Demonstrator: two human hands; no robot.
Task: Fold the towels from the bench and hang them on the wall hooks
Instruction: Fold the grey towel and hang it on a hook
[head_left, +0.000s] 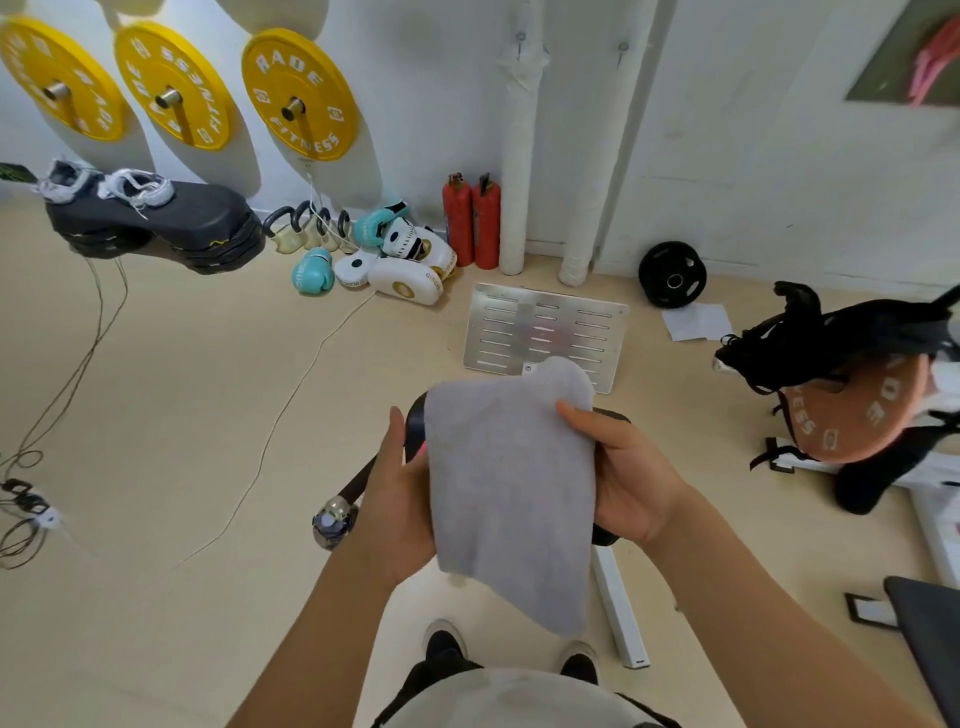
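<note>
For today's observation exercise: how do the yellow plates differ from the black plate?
The yellow plates hang on wall pegs, high up; the black plate stands on the floor, leaning against the wall. The yellow plates look larger and carry white lettering; the black plate shows no lettering and has grip cut-outs. Both are round with a centre hole.

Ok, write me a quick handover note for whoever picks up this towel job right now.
Left hand and right hand each grip a side edge of the folded light grey terry towel, held in the air in front of the body.
Done: this towel looks folded.
Left: hang it on one of the two small metal wall hooks, both bare. No other towels are visible.
</note>
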